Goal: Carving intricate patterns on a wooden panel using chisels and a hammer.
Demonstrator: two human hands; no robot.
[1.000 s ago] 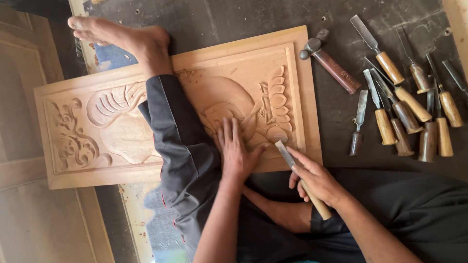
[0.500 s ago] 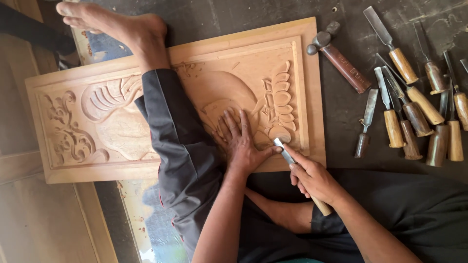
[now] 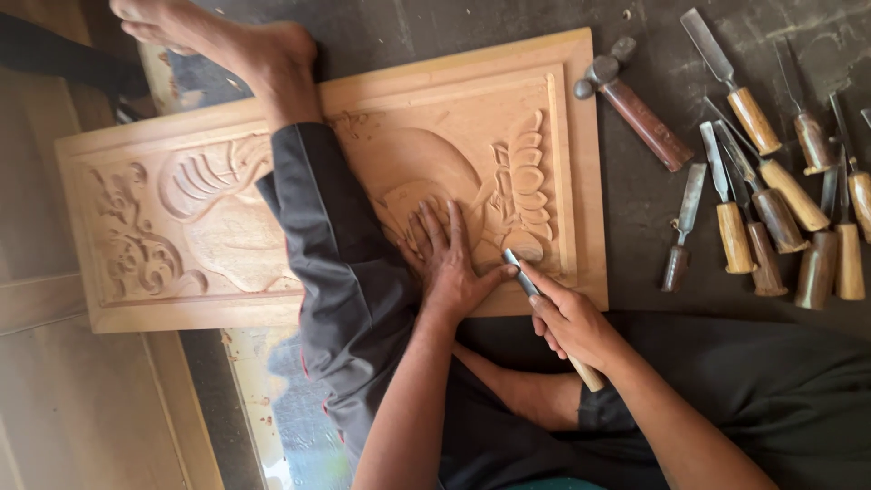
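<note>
Head view: right hand [image 3: 572,322] grips the wooden-handled steel chisel [image 3: 524,274], its blade now lowered onto the carved tan wooden panel [image 3: 227,227]; left hand [image 3: 445,259], at nine o'clock of it, spread flat, steadying.

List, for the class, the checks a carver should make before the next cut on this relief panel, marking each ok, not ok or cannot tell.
1. Carved light-wood relief panel pinned down by the leg in dark trousers: ok.
2. Left hand flat on the panel, steadying: ok.
3. Right hand gripping the wooden-handled steel chisel: ok.
4. Left thumb clear of the blade: not ok, close beside it.
5. Edge sharpness: cannot tell.
</note>
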